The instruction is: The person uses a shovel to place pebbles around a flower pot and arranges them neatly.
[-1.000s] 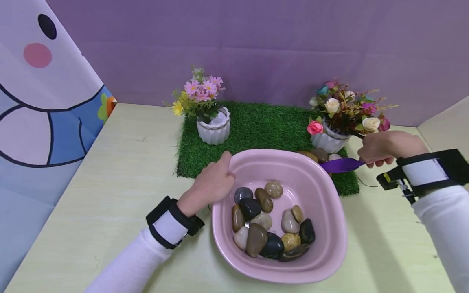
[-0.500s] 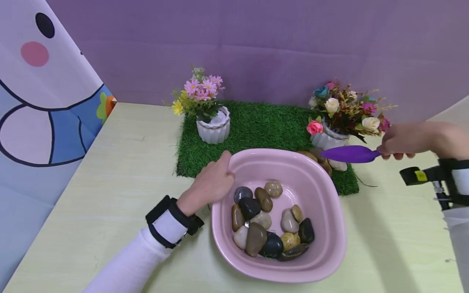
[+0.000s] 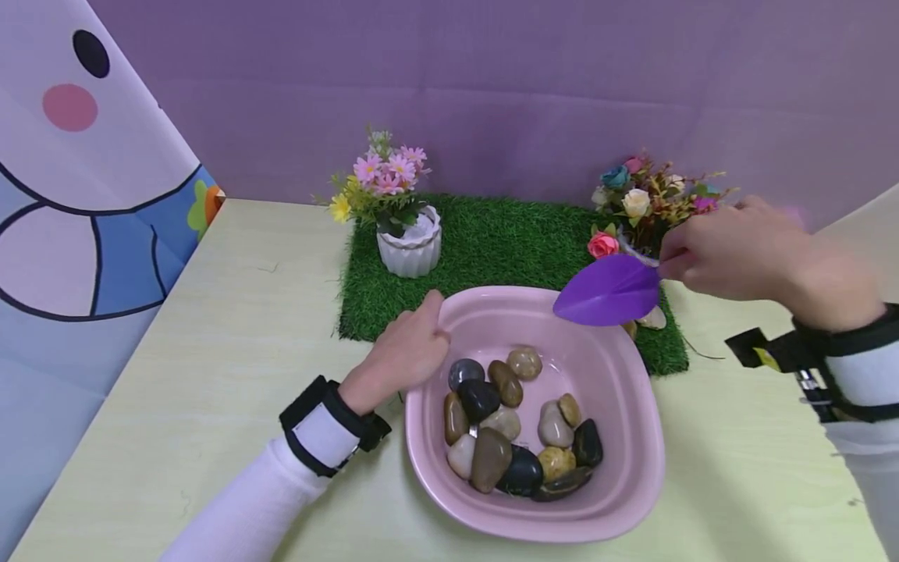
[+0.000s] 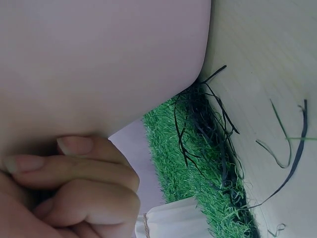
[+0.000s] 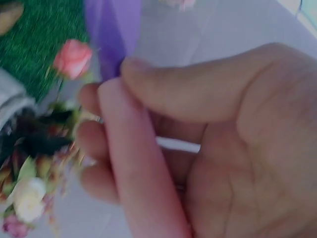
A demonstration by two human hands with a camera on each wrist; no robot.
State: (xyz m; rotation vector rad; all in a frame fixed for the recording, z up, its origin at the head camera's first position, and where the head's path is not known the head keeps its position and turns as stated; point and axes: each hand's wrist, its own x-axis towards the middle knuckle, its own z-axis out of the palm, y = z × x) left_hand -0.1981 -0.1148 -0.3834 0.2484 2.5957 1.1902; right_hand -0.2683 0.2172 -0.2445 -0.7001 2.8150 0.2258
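A pink basin [image 3: 642, 499] stands on the table, with several smooth stones [image 3: 492, 460] inside. My left hand [image 3: 406, 350] grips its left rim; in the left wrist view the fingers [image 4: 94, 168] curl under the edge. My right hand [image 3: 737, 254] holds a small trowel with a purple blade [image 3: 609, 290] and a pink handle [image 5: 143, 163]. The blade is level with the basin's far right rim, its broad face showing to the head view. Behind it a few more stones [image 3: 653, 318] lie on the artificial grass mat [image 3: 520, 242], mostly hidden by blade and basin.
A white pot with pink and yellow flowers [image 3: 410, 242] stands on the mat's left side. Another flower pot with roses [image 3: 635, 203] is behind my right hand, partly covered. A purple backdrop [image 3: 492, 101] rises behind the table [image 3: 211, 375].
The trowel came away from the stones on the mat, moving up and right, then swung back left to the basin's rim with its blade turned. My left hand and the basin stayed put.
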